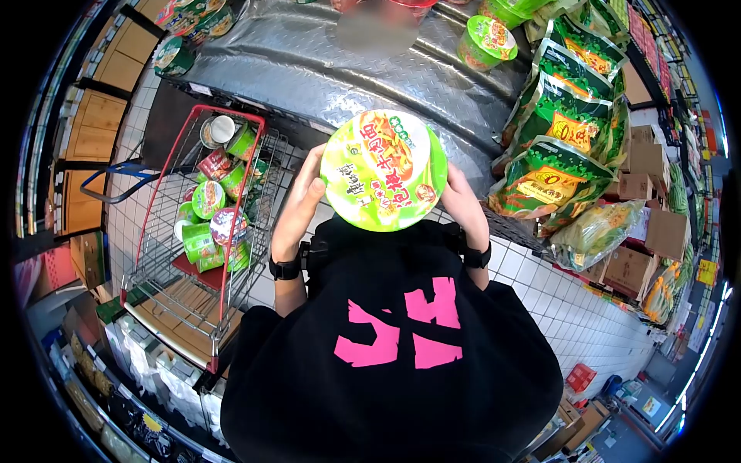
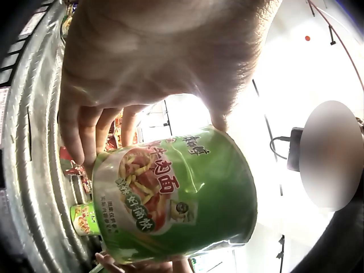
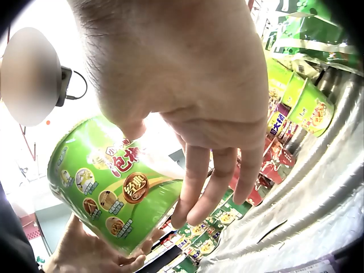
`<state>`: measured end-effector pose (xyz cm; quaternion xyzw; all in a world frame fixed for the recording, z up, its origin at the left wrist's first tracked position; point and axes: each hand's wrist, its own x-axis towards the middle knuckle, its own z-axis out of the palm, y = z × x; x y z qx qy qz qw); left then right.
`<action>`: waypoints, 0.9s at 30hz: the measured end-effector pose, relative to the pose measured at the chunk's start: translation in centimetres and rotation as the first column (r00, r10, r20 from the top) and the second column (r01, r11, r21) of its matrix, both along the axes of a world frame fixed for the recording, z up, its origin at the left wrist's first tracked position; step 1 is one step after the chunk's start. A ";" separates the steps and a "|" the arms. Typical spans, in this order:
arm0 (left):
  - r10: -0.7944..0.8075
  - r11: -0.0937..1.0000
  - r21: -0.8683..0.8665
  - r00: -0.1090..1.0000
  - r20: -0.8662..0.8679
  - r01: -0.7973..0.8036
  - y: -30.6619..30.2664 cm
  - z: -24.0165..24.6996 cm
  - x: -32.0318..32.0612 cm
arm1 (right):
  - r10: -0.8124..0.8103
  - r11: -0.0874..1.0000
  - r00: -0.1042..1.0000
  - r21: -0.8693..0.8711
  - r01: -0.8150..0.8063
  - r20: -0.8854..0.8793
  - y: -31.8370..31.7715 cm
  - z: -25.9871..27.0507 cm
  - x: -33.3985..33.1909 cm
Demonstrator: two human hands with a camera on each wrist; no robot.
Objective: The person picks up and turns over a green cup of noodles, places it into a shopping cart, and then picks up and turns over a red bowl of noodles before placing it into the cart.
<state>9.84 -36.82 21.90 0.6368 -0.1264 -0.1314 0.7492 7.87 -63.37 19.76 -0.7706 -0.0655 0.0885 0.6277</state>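
"Green instant noodle tub (image 1: 384, 171), is that what you see held up?"

"Yes, in front of the black top with pink print (image 1: 438, 339), its lid facing the head camera. The left hand (image 1: 302, 202) grips its left side, the fingers and thumb clamped on the tub."

"And the right hand (image 1: 465, 202)?"

"Clamped on the opposite side, so both hands hold it between them."

"What's around it?"

"On the left, a red-railed shopping cart (image 1: 231, 113) holds jumbled noodle tubs (image 1: 202, 241), mostly green. Beyond the held tub is a ridged metal display platform (image 1: 309, 69), with a smaller green noodle cup (image 1: 486, 42) on its far right part."

"Anything nearer on the right?"

"Green packets with orange labels (image 1: 549, 181), standing in a row along the platform."
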 end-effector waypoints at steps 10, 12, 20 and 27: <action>0.019 0.998 0.060 0.999 -0.030 -0.017 0.8 -1.3 -4.6 | 0.042 0.999 0.999 0.013 -0.041 -0.033 0.2 0.1 -3.4; 0.022 0.998 0.060 0.999 -0.033 -0.020 0.9 -1.5 -5.3 | 0.047 0.999 0.999 0.002 -0.047 -0.020 0.2 -0.3 -4.0; 0.077 0.994 0.082 0.995 -0.058 -0.072 1.2 -2.3 -7.9 | 0.047 0.999 0.999 -0.009 -0.047 -0.024 0.5 -0.2 -6.4; 0.058 0.998 0.037 0.996 -0.069 -0.056 0.5 -2.2 -8.0 | 0.057 0.998 0.997 0.039 -0.055 -0.056 -0.1 -0.3 -7.6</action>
